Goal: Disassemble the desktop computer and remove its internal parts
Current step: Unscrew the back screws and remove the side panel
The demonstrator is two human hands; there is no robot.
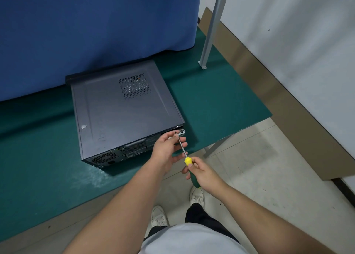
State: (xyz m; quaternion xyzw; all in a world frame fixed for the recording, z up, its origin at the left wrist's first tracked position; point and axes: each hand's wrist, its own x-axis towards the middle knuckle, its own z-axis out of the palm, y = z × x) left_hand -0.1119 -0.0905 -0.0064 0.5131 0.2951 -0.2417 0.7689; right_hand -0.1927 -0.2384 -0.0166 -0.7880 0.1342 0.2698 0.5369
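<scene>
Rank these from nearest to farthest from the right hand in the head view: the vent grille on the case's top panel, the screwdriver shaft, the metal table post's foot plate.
1. Screwdriver shaft: just above the right hand, which grips the handle.
2. Vent grille: farther up and left, on the computer case.
3. Post's foot plate: farthest, at the mat's back.

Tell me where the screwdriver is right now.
In the head view, right of centre: the right hand holds the screwdriver, its tip at the computer case's near right corner, the left hand beside the shaft.
</scene>
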